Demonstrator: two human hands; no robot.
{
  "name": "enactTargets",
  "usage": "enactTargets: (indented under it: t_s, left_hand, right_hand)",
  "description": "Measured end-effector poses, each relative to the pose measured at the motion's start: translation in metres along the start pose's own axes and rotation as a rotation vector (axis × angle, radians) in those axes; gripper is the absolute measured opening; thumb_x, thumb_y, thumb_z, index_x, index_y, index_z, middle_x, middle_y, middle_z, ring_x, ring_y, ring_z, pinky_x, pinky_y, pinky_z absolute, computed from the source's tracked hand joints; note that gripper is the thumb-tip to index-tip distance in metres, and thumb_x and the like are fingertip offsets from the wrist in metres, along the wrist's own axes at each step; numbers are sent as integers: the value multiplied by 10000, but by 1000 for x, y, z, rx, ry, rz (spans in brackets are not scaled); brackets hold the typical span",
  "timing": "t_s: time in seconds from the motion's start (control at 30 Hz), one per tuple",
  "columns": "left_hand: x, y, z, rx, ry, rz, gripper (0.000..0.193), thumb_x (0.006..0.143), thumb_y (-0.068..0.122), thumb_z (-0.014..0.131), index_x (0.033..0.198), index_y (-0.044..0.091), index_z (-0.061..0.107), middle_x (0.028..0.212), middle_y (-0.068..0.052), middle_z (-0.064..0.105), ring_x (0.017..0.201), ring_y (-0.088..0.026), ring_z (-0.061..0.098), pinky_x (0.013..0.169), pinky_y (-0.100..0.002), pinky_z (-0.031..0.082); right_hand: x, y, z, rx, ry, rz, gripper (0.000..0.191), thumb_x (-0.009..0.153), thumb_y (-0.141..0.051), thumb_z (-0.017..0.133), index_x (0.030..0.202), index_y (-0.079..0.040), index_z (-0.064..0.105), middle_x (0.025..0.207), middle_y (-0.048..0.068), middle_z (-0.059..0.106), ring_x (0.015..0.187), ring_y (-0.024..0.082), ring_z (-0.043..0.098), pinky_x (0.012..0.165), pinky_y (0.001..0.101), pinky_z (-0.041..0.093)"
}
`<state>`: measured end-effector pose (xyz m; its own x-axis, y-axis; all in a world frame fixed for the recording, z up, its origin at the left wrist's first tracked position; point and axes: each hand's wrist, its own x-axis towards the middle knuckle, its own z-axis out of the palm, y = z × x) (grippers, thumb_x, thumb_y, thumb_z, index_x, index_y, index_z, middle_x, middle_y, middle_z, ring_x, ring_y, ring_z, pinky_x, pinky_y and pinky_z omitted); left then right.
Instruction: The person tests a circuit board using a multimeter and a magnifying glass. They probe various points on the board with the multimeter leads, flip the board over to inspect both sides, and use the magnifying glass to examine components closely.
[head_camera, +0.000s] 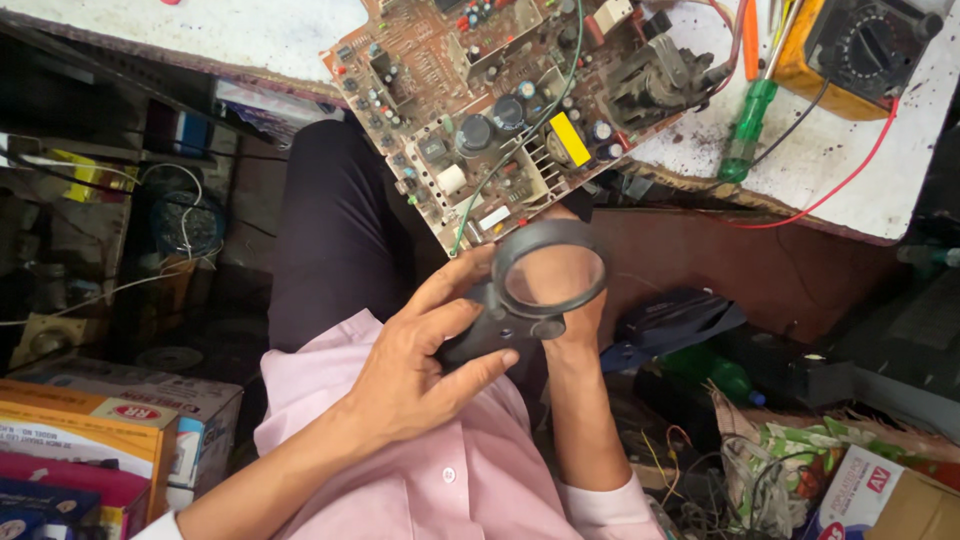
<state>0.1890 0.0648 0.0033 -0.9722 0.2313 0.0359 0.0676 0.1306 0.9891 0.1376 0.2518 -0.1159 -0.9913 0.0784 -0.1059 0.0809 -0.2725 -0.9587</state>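
Note:
My left hand (420, 360) grips the dark handle of a round black magnifying glass (545, 270) over my lap. My right hand (578, 315) is under and behind the lens ring, mostly hidden by it, its fingers against the handle and rim. Just above the lens, a brown circuit board (500, 100) packed with capacitors, a yellow part and a green wire leans over the edge of the white workbench (830, 170).
A green-handled screwdriver (745, 130) and a yellow multimeter (855, 50) with red and black leads lie on the bench at right. Cardboard boxes (100, 430) stack at lower left. Loose wires, a green bottle (715, 372) and bags clutter the floor at right.

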Motion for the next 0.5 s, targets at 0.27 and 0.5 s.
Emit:
enactTargets:
  t_s: [0.27, 0.5]
  left_hand:
    - [1, -3, 0, -26, 6, -16, 279, 865, 182, 815, 1010, -29, 704, 1547, -255, 501, 1457, -376, 522, 1152, -419, 445]
    - [1, -4, 0, -31, 6, -11, 287, 862, 177, 819, 1029, -27, 708, 1547, -251, 505, 1467, -379, 512, 1157, -419, 442]
  right_hand:
    - [-1, 9, -6, -111, 49, -47, 262, 1005, -63, 666, 1239, 55, 674, 1119, 114, 720, 987, 167, 687, 880, 322, 563]
    - [0, 7, -2, -142, 57, -57, 262, 1000, -72, 673, 1231, 50, 682, 1100, 105, 721, 974, 158, 679, 867, 311, 557]
